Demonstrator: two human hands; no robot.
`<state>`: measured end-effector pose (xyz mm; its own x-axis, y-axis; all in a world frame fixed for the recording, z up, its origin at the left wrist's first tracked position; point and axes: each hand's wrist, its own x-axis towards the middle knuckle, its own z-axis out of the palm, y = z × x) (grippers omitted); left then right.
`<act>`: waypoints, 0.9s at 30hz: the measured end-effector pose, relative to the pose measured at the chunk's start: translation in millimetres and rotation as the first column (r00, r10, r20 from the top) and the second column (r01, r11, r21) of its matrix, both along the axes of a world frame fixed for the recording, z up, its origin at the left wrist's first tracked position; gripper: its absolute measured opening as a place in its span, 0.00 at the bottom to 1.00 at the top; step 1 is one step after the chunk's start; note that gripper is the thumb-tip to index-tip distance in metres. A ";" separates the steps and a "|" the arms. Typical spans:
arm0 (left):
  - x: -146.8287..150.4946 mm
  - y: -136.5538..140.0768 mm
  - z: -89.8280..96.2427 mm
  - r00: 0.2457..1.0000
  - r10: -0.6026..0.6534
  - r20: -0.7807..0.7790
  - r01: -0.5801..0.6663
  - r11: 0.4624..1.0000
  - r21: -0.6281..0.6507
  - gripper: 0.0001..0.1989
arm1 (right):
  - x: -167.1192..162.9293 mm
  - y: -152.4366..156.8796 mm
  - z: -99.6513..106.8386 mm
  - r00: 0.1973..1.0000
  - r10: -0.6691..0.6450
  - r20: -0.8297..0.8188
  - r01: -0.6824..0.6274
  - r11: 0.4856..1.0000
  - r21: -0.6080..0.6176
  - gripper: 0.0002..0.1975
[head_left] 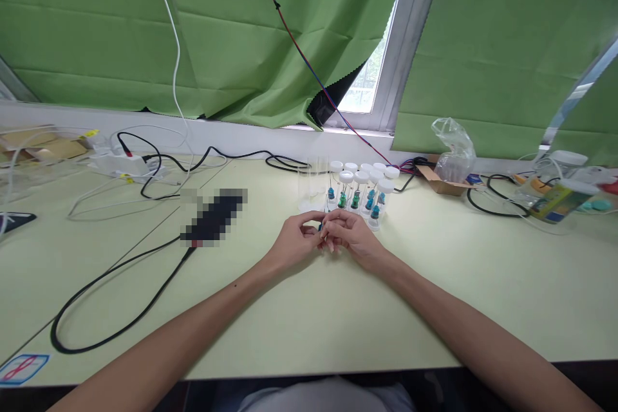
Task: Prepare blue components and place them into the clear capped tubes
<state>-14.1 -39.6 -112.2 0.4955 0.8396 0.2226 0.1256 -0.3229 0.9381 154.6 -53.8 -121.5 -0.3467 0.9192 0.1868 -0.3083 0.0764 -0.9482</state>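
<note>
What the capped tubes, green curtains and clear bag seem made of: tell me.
Tubes: see-through and glossy, so plastic or glass; can't tell which. Caps: opaque white, smooth-looking, probably plastic. Curtains: dull fabric, with soft folds and zigzag edges. Bag: likely thin, shiny plastic, crinkled and see-through.

Sticker (24, 369) on table (313, 328): red looped "8" | container label (556, 202): unreadable

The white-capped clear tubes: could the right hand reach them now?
Probably yes: the right hand is just in front of the tubes, nothing clearly between, though it seems busy with a small blue piece.
</note>
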 end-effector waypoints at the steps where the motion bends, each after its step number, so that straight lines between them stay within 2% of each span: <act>1: 0.1 -0.1 0.2 1.000 0.001 0.001 -0.001 1.000 -0.004 0.20 | 0.1 0.2 0.0 1.000 -0.003 0.003 0.003 1.000 0.004 0.14; 12: 0.2 1.4 -3.6 0.996 0.063 -0.066 -0.061 0.998 0.022 0.18 | -0.8 -0.8 1.8 0.996 -0.061 0.070 0.059 0.998 0.029 0.15; 27: 1.1 -1.3 -1.9 0.995 0.047 -0.086 -0.039 0.995 0.091 0.09 | -0.9 -1.1 2.9 0.992 -0.068 0.109 0.065 0.998 0.027 0.16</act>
